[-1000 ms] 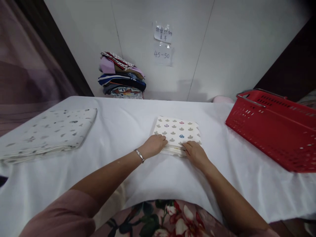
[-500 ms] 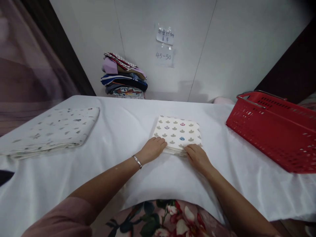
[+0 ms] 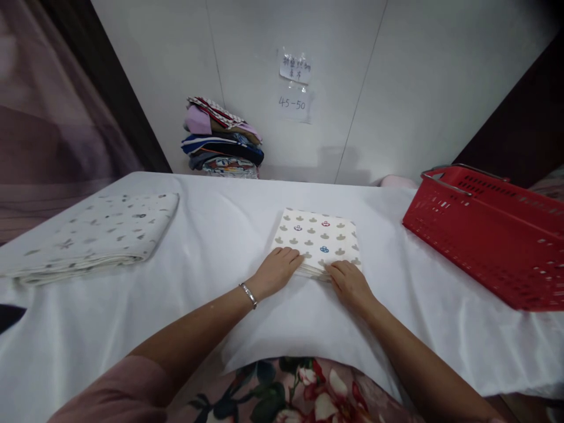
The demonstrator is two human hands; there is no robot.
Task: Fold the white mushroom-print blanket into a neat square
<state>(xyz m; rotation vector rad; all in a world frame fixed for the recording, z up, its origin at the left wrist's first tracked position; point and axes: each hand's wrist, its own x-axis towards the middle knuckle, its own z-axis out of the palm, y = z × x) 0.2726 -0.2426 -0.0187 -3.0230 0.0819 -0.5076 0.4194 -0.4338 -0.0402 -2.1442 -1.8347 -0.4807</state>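
Observation:
A folded cream cloth (image 3: 315,236) printed with grey, red and blue motifs lies flat in front of me, its layers showing along the near edge. My left hand (image 3: 278,269) holds the near left corner, fingers over the top. Near the right corner, my right hand (image 3: 350,282) grips that same edge with fingers bent over it. Both thumbs are mostly hidden. A larger folded white cloth (image 3: 110,229) with small scattered prints rests on the left, apart from my hands.
A red plastic basket (image 3: 489,241) with metal handles stands on the right of the white-covered table (image 3: 211,235). Behind the table's far edge rises a stack of folded fabrics (image 3: 222,141). Two paper notes (image 3: 294,88) are taped to the wall.
My left hand has slid slightly right along the near edge, and my right hand slightly left, so they are closer together. The cloth lies in nearly the same place.

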